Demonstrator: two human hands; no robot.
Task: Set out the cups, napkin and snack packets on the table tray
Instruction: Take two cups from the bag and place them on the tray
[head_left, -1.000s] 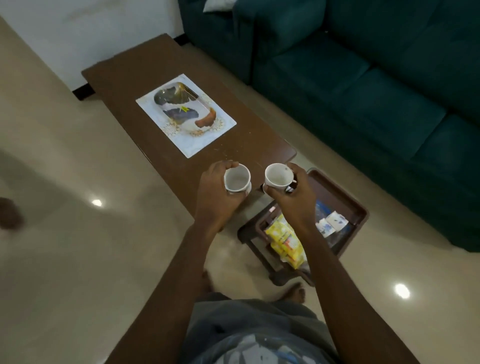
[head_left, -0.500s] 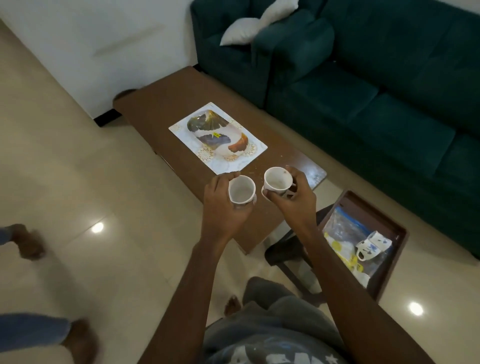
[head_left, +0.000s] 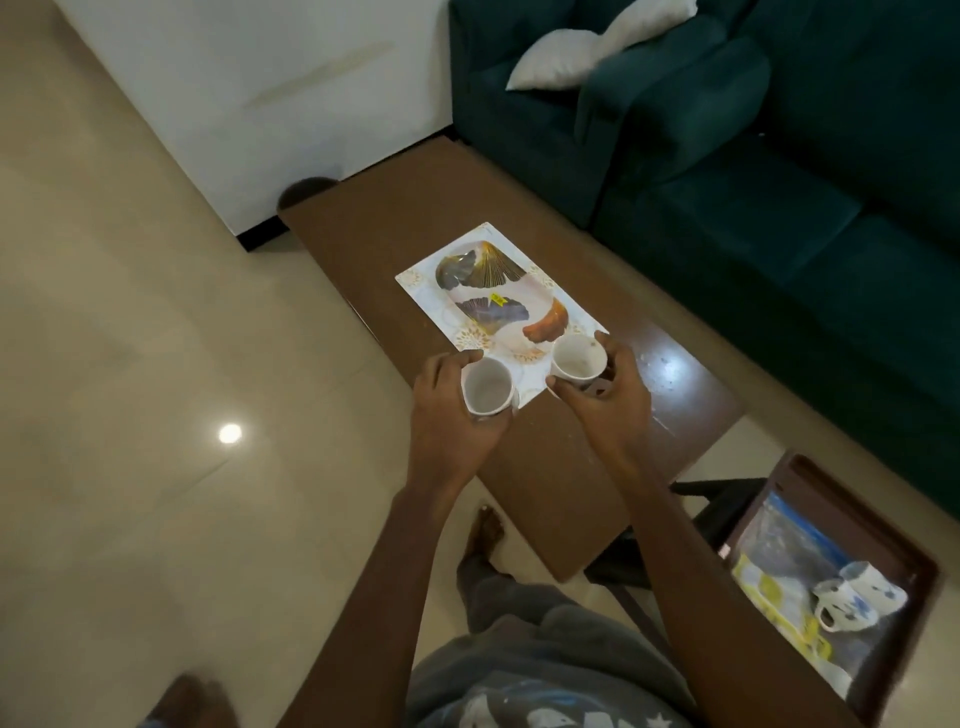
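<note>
Risk of tipping applies: your left hand (head_left: 449, 415) and right hand (head_left: 605, 400) each clasp a small white ceramic cup (head_left: 487, 387) (head_left: 577, 358) just above the leaf-printed rectangular tray's (head_left: 467, 291) near edge.

Single head-mounted wide-angle view, looking forward and steeply down from standing height. The brown tabletop (head_left: 431, 218) runs diagonally through the centre of the frame at arm's reach; the wearer's forearms enter from the bottom edge. A teal sofa (head_left: 779, 182) fills the upper right, pale floor (head_left: 130, 364) the left. No second view is available for overlap.
</note>
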